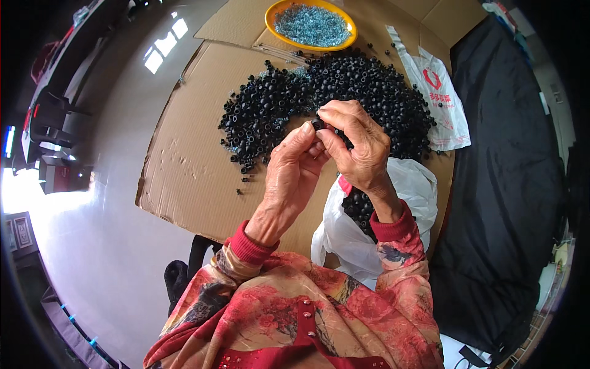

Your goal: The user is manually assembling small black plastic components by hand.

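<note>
My two hands meet above a heap of small black round parts point(365, 80), several of which show a hole like a cap or ring. A single small black round part point(318, 123) is pinched at the fingertips where the hands come together. My right hand point(359, 144) has thumb and forefinger closed on it. My left hand point(289, 163) is closed too, its thumb against the part's left side and its other fingers curled behind. Below my right wrist, a white plastic bag point(338, 224) gapes, with more black parts inside.
Cardboard point(190, 147) lies under the heap. At its far side stands a yellow bowl point(270, 23) of small clear bluish pieces, some of which are mixed into the heap. A flattened printed white bag point(452, 117) lies at right, beside a black cloth point(498, 184).
</note>
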The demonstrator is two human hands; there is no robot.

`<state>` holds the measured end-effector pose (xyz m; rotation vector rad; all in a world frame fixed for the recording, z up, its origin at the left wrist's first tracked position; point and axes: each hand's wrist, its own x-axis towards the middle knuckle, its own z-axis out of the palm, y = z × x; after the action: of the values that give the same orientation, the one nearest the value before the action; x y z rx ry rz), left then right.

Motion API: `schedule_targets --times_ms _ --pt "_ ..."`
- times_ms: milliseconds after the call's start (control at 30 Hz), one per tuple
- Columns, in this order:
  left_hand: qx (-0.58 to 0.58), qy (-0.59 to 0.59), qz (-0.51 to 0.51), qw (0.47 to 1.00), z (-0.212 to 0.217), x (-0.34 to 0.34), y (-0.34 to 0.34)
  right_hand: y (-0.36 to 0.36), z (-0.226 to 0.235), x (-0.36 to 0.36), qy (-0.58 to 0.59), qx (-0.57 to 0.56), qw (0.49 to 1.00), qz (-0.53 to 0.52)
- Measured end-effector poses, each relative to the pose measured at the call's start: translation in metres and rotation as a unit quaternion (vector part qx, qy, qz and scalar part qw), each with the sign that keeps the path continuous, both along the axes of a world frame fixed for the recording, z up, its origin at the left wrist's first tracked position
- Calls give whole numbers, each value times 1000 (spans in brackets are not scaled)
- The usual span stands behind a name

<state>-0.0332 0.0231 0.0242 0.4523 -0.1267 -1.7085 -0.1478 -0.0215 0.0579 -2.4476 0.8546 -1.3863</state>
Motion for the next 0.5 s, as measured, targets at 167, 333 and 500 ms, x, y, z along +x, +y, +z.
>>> schedule_targets --times_ms 167,333,500 --pt "-5 24 8 1000 2 0 1 1 -2 5 -14 -1 1000 2" --pt "-25 31 22 999 1 2 3 0 -1 8 -12 -18 1000 9" --pt "-26 47 12 999 2 1 5 4 -5 10 -15 -32 999 3"
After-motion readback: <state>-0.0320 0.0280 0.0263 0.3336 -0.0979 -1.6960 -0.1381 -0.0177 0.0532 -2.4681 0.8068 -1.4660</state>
